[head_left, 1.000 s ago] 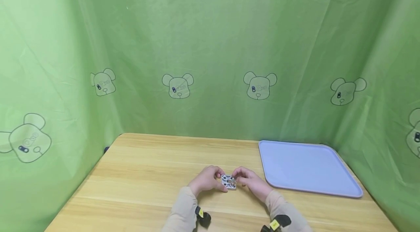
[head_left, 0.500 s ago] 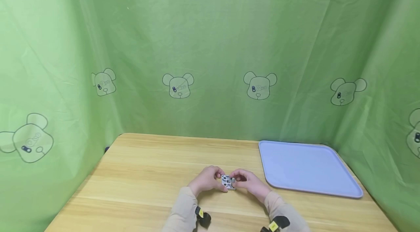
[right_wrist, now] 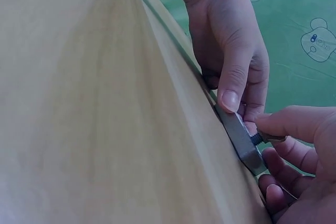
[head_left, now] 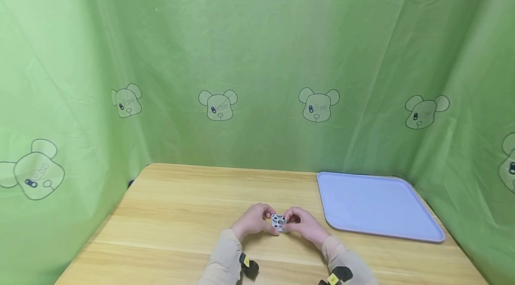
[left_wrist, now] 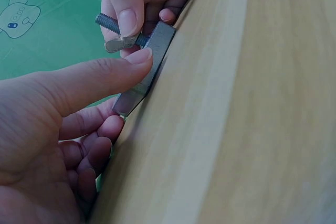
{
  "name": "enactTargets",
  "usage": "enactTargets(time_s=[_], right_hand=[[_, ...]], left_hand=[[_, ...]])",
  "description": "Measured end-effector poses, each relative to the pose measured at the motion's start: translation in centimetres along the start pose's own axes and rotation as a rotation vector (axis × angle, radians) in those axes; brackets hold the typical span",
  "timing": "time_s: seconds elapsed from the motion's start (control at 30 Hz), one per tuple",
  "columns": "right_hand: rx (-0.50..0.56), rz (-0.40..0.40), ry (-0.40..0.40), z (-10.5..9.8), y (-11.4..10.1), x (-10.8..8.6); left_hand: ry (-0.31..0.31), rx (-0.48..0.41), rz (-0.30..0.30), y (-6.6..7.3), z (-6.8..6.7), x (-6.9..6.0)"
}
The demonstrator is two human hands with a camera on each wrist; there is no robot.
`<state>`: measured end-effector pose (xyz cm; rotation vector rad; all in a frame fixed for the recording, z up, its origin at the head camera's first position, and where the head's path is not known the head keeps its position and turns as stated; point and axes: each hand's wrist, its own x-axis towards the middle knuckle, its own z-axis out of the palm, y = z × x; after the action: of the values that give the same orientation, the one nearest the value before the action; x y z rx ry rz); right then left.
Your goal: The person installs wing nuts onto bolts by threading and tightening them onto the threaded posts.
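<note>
A small square metal block with several round holes (head_left: 276, 221) lies on the wooden table, between the two hands. My left hand (head_left: 254, 220) grips it by its left side, thumb on the near part. In the left wrist view, a threaded bolt (left_wrist: 107, 23) stands out from the block, with a metal wing nut (left_wrist: 118, 44) on it. My right hand (head_left: 309, 226) pinches the wing nut between thumb and fingers, which partly cover it. The right wrist view shows a short stretch of thread (right_wrist: 256, 139) between the block and the wing nut.
A pale blue tray (head_left: 378, 206) lies at the table's back right, beyond my right hand. The wooden table (head_left: 181, 213) spreads out around the hands. Green curtain (head_left: 265, 142) printed with bear heads hangs at the back and both sides.
One second ago the right fingers stood farther apart around the wing nut; they then closed in on it, and the thumb has since shifted slightly left. The left hand and block stay put.
</note>
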<state>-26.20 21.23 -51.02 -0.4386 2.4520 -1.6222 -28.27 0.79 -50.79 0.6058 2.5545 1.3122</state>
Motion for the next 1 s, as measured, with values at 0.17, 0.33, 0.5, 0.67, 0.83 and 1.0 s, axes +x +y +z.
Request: enactTargets(time_s=[0.17,0.33,0.5,0.67,0.83,1.0], right_hand=[[0.006,0.005,-0.024,-0.4,0.3,0.1],[0.066,0.025,-0.062,-1.2,0.8,0.2],[0.093,0.025,-0.075,-1.6,0.8,0.1],[0.099,0.018,-0.084,-1.6,0.8,0.1],[0.108,0.001,-0.111,-1.6,0.6,0.0],[0.101,-0.003,-0.122,-1.4,0.1,-0.2]], left_hand=[[0.003,0.008,0.005,-0.1,0.0,0.1],[0.006,0.012,0.007,-0.1,0.1,0.2],[0.005,0.008,0.007,-0.1,0.1,0.2],[0.005,0.011,0.006,-0.1,0.1,0.2],[-0.001,-0.002,-0.002,0.1,0.0,0.1],[-0.007,-0.005,-0.006,0.2,0.0,0.0]])
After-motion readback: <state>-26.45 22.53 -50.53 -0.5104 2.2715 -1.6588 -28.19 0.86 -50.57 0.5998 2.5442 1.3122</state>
